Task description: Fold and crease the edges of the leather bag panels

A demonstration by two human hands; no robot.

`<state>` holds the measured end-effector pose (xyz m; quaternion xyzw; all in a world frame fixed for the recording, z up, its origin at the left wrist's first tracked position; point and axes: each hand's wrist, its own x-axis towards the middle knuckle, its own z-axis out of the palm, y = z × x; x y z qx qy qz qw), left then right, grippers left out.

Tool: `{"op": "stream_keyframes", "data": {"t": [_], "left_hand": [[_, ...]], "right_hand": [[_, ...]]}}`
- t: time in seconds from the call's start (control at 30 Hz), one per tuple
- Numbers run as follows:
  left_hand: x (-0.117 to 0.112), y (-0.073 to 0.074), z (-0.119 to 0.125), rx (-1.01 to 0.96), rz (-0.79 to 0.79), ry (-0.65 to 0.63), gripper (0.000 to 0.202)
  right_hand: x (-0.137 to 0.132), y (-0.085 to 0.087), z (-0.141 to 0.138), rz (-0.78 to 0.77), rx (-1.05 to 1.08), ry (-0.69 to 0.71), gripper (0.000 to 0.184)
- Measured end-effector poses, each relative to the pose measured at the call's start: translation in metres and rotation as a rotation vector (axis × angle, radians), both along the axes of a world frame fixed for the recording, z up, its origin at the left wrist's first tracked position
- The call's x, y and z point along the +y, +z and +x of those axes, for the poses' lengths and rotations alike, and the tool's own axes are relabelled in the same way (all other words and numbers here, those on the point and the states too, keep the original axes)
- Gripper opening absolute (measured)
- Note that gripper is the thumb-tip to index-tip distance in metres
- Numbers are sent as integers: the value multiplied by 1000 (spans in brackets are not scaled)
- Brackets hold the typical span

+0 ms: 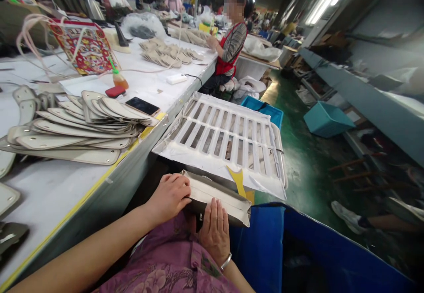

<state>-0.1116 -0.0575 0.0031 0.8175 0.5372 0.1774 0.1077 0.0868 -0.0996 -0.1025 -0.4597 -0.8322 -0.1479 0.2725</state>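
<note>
Purple patterned fabric (pixel 172 271) of the person's own clothing filled the near edge, and just beyond it, over the lap, both hands held a stack of pale flat leather pieces (pixel 218 193) on edge. The left hand (pixel 170 195) was curled around the stack's left end, fingers closed over its top. The right hand (pixel 215 229) lay flat against the near face of the stack, fingers stretched out and together, a bracelet (pixel 226 262) at its wrist. To the right of the hands stood a blue bin (pixel 265 244), its wall touching the stack's right corner. Just beyond the stack lay a white slatted rack (pixel 228 138), with a yellow cut-out shape (pixel 239 180) on its near edge. On the left ran a long white worktable (pixel 53 191) bearing a fanned pile of similar pale pieces (pixel 76 127), with a dark phone (pixel 142 106) resting on its far end and a red pad (pixel 115 91) behind. Farther along the table sat another person in a red apron (pixel 228 50), hands at more stacked pieces (pixel 168 54).
</note>
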Motion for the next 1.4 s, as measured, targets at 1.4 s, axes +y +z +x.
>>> {"op": "stream_keyframes", "data": {"t": [1.4], "left_hand": [[11, -31, -31, -233, -54, -19, 50]], "right_hand": [[-7, 43, 29, -24, -206, -29, 50]]}}
